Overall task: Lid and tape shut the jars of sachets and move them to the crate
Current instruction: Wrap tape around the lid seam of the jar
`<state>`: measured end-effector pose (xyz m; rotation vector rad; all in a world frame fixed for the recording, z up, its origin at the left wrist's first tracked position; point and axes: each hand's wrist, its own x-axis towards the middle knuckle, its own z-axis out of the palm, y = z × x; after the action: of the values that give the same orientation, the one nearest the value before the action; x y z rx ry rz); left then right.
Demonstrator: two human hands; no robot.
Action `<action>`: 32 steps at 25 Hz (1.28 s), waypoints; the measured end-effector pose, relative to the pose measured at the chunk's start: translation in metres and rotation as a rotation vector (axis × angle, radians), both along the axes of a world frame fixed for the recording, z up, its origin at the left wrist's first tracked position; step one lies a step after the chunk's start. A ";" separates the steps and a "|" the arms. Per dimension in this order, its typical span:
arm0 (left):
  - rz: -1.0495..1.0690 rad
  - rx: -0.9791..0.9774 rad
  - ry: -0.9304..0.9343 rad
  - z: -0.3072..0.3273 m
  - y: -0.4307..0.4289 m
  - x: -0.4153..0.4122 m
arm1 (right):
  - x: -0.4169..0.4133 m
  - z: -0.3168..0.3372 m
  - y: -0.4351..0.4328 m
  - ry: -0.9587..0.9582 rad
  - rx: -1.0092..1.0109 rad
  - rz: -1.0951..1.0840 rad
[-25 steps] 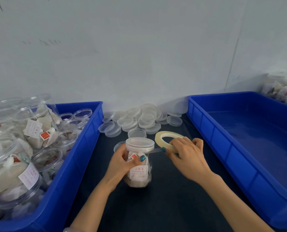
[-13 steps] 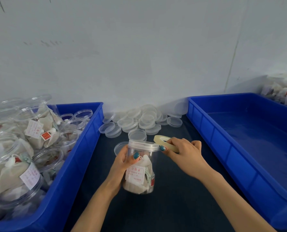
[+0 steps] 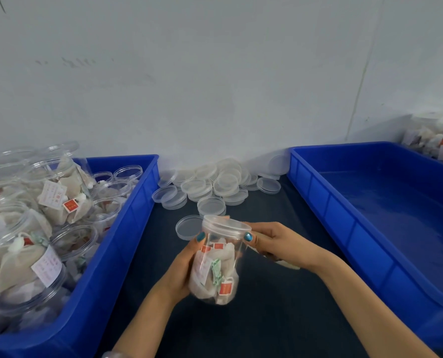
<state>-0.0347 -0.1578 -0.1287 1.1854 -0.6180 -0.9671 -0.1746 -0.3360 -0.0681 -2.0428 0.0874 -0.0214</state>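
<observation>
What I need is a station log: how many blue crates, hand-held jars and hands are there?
Blue crates: 2 (left crate, right crate)
Jars held: 1 (jar)
Hands: 2 (left hand, right hand)
Total: 5

Single wide-angle view from a head-worn camera. Looks forward and down over a dark table [image 3: 267,326], facing a pale wall [image 3: 215,86] across the upper half of frame. Sits close to the work: left hand [image 3: 181,267] and right hand [image 3: 277,241] on a jar [image 3: 215,275] just below centre, forearms in from the bottom edge. Crops the blue left crate [image 3: 127,228] and blue right crate [image 3: 344,223] at the side edges
</observation>
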 end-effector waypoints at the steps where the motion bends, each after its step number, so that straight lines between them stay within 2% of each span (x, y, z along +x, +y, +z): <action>1: 0.010 0.013 -0.029 0.002 -0.001 -0.001 | -0.002 -0.001 0.000 -0.016 0.009 -0.001; 3: 0.121 -0.029 -0.173 0.004 -0.003 -0.001 | -0.005 -0.004 0.000 -0.038 0.012 -0.046; 6: 0.416 -0.120 -0.479 0.003 -0.008 -0.002 | -0.002 -0.015 0.002 -0.061 -0.092 -0.217; 9: 0.414 -0.138 -0.660 0.004 -0.008 -0.013 | 0.002 -0.018 0.007 -0.045 -0.234 -0.307; 12: 0.384 0.008 -0.874 0.000 -0.010 -0.016 | 0.004 -0.014 0.010 -0.042 -0.266 -0.269; 13: 0.396 0.050 -0.893 -0.001 -0.012 -0.017 | 0.005 -0.014 0.012 -0.058 -0.258 -0.239; 18: 0.427 0.037 -0.671 -0.004 -0.011 -0.005 | -0.003 -0.011 0.008 -0.140 -0.382 -0.147; 21: 0.393 0.032 -0.514 -0.001 -0.008 0.001 | -0.007 -0.010 0.001 -0.246 -0.649 -0.241; 23: 0.362 0.027 -0.434 0.001 -0.008 0.001 | -0.007 -0.008 0.002 -0.249 -0.771 -0.323; 28: 0.267 -0.070 -0.244 0.001 -0.006 -0.001 | -0.005 -0.008 -0.005 -0.214 -0.784 -0.441; 32: 0.197 -0.127 -0.201 -0.002 0.000 0.001 | -0.003 -0.003 -0.006 -0.170 -0.691 -0.367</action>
<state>-0.0333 -0.1580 -0.1311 1.2129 -0.6974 -0.6382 -0.1775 -0.3420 -0.0709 -2.6719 0.3917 -0.5156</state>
